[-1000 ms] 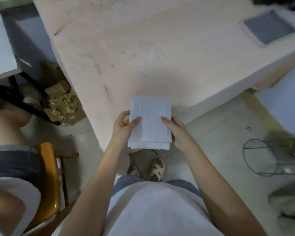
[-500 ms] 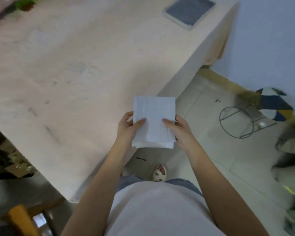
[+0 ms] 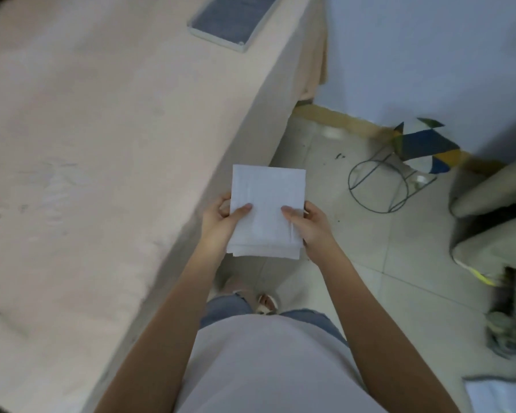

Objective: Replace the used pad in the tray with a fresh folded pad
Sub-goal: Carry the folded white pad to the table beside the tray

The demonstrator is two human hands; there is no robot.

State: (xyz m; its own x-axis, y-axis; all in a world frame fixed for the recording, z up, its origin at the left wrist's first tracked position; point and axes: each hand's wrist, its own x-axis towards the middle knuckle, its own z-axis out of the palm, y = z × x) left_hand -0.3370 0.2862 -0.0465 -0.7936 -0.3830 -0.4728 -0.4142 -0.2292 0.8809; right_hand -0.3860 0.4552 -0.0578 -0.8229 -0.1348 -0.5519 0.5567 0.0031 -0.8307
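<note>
Both hands, left [image 3: 218, 223] and right [image 3: 312, 226], pinch a square, white, soft-looking folded pad [image 3: 267, 210], seemingly layered.

Left hand [image 3: 218, 223], right hand [image 3: 313, 225], thumbs on top, pinching

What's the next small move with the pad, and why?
Probably carry the pad forward along the table toward the tray at its far end. Both the left hand and right hand pinch the folded pad by its sides, over the floor beside the table's edge, well short of the tray, which holds something dark grey.
</note>
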